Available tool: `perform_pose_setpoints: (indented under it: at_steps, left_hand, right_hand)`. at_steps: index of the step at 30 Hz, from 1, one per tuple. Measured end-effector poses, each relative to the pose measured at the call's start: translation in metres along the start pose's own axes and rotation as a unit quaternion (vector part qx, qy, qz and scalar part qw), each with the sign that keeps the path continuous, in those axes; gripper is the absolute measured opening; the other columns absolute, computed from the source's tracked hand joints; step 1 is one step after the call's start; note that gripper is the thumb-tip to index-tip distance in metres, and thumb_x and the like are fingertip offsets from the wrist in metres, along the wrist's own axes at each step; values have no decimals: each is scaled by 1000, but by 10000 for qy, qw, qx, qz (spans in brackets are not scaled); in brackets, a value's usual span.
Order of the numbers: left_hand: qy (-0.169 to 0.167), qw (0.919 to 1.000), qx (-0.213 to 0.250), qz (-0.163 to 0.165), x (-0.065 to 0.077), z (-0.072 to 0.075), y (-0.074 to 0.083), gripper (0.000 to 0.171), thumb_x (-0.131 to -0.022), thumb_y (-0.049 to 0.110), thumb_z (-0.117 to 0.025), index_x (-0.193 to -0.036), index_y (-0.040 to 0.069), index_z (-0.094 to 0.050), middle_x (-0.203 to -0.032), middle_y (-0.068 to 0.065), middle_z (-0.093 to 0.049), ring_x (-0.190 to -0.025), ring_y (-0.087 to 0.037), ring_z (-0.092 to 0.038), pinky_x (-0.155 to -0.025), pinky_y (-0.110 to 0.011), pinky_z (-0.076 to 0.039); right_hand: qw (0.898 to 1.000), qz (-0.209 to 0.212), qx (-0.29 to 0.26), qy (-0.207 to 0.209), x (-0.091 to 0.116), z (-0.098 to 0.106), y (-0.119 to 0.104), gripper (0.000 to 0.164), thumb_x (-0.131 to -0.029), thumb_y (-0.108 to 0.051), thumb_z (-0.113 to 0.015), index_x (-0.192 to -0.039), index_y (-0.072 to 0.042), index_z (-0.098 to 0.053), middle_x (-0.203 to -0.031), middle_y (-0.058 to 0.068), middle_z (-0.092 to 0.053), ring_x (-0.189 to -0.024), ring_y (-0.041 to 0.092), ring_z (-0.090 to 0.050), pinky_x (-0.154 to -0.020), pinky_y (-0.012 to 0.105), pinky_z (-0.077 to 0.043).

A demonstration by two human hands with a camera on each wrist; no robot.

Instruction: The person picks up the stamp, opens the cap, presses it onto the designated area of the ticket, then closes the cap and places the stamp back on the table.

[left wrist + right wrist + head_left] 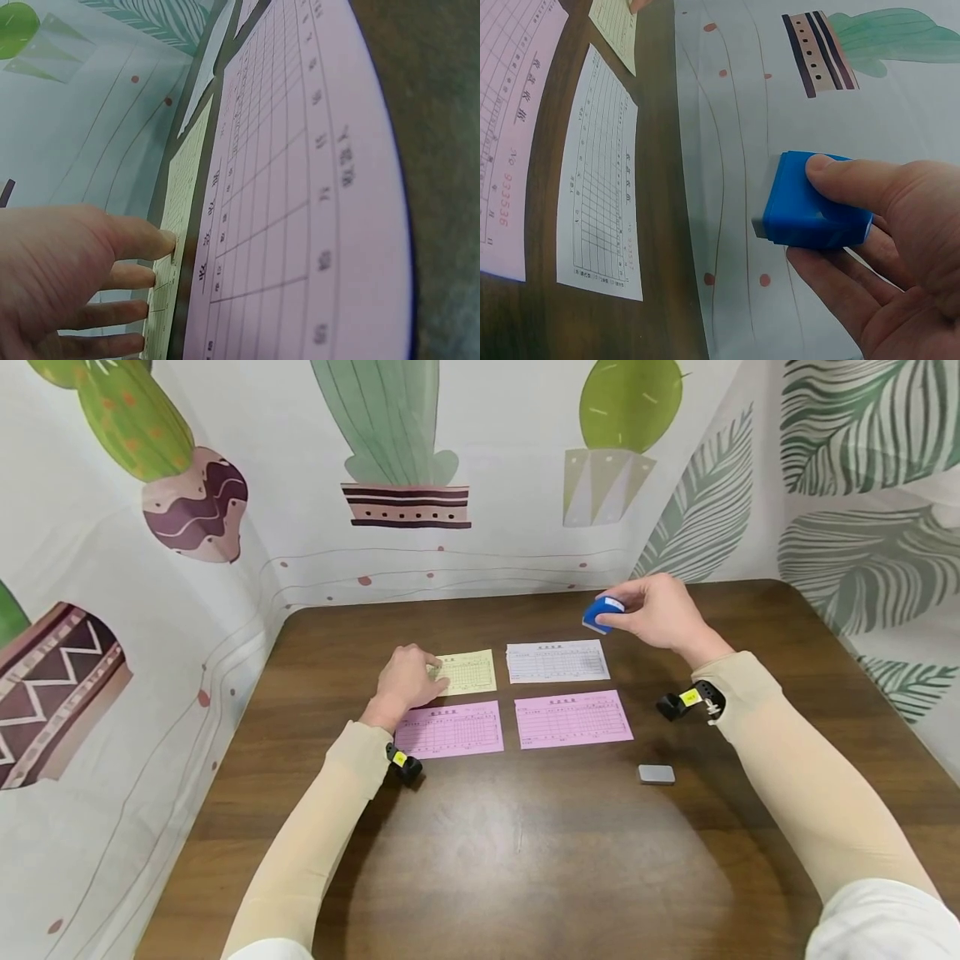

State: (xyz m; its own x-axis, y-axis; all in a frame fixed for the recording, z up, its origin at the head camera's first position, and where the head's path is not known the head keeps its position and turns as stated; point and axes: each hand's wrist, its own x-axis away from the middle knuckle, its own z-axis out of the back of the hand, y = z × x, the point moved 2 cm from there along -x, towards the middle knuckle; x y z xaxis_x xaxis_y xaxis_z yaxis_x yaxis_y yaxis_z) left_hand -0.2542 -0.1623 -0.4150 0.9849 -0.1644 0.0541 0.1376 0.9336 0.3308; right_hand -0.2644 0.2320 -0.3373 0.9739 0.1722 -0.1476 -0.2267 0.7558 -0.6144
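My right hand (663, 614) holds a blue stamp (817, 206) between thumb and fingers, raised over the table's far side. A narrow grey edge shows along the stamp's lower face. Down to its left lies a white printed form (558, 662). My left hand (405, 681) rests on the left part of a yellow form (474, 672), thumb and fingers extended over the paper. Below it a left pink form (450, 731) lies partly under the left wrist. Beside that is a right pink form (573, 720), below the white one.
A small grey rectangular block (656, 774) sits on the brown wooden table (517, 877), right of and below the pink forms. A cloth printed with cacti and leaves (517, 460) hangs behind the table's far edge. Black wrist cameras (405, 766) are strapped to both forearms.
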Motion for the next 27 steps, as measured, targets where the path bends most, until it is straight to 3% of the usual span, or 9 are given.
perform_pose_setpoints:
  at_steps: [16, 27]
  left_hand:
    - [68, 9999, -14, -75, 2, 3, 9, 39, -95, 30, -75, -125, 6, -79, -135, -19, -67, -136, -36, -57, -104, -52, -56]
    - [290, 9972, 291, -631, -6, 10, 44, 44, -97, 29, -73, -134, 6, -74, -144, -17, -65, -142, -37, -55, -116, -48, -51]
  right_hand:
    - [10000, 9, -46, 14, 5, 2, 5, 43, -91, -31, -86, -125, -5, -78, -115, 23, -79, -103, 37, -76, -74, 22, -54]
    - [9998, 110, -73, 130, 6, 2, 10, 38, -90, -30, -87, -120, -7, -81, -109, 21, -81, -100, 35, -77, -71, 19, -51]
